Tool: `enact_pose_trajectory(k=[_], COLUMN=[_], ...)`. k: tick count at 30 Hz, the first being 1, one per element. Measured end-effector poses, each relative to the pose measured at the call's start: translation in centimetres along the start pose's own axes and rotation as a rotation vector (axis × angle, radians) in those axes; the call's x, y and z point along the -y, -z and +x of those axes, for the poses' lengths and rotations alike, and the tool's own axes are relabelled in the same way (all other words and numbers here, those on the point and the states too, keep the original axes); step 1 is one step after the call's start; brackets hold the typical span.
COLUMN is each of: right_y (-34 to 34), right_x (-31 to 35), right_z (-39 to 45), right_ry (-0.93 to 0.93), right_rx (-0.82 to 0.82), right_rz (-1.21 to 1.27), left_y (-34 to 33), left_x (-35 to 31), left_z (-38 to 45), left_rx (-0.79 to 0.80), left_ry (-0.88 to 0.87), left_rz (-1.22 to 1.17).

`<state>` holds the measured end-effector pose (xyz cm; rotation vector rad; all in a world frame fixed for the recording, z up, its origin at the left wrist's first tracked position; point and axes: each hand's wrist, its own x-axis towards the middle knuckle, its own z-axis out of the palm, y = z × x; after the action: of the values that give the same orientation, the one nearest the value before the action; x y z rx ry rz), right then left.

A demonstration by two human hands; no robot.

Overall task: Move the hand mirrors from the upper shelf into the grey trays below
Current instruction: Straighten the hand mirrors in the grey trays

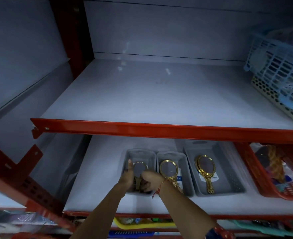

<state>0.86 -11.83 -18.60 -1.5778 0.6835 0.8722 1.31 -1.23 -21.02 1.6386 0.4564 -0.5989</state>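
Three grey trays stand side by side on the lower shelf. Inside the left tray (pixel 150 155), both my hands hold a gold hand mirror (pixel 139 169): my left hand (pixel 127 176) is on its left side with the thumb up, and my right hand (pixel 150 180) grips near its handle. The middle tray (pixel 185 159) holds a second gold mirror (pixel 169 169), partly hidden by my right wrist. A third gold mirror (pixel 206 169) lies in the right tray (pixel 228 171). No mirrors show on the white upper shelf (pixel 150 94).
A red rail (pixel 159 129) fronts the upper shelf just above my hands. Blue and beige mesh baskets (pixel 280 75) sit at the upper shelf's right end. A red basket (pixel 269 173) of goods stands right of the trays. Coloured trays fill the shelf below.
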Motion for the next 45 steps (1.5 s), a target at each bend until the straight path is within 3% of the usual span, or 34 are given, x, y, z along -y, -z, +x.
enact_pose_trajectory(k=[7,14,19,25,31,39,45], right_y=[0.1,0.6,4.4,10.4,11.8,12.7,13.6], right_x=[0.1,-0.1,0.0,-2.4,-5.6,-6.0,-6.0], right_z=[0.4,0.0,-0.3,-0.6,-1.3,-1.0,-0.7], right_ry=[-0.057,-0.015,0.177,0.217,0.176,0.138,0.075], right_rx=[-0.022,0.007,-0.244,-0.497,-0.339,-0.213,-0.091], right_rz=[-0.069,-0.108,-0.031,-0.074,-0.121,-0.144,-0.025], left_y=[-0.1,-0.5,-1.9,-7.5,-12.1,-13.5,-13.6], left_x=[-0.5,0.4,-1.9,-2.5,-1.8,-0.9,-1.5], left_z=[-0.6,-0.3,-3.2,-2.3,-3.3,-2.3,-2.4], left_rx=[-0.009,-0.044,-0.248,-0.065,0.165,0.098,0.096], left_ry=[0.017,0.008,-0.146,-0.147,0.112,0.186,0.192], left_rz=[-0.056,0.086,0.219,-0.059,-0.119,-0.172,-0.111])
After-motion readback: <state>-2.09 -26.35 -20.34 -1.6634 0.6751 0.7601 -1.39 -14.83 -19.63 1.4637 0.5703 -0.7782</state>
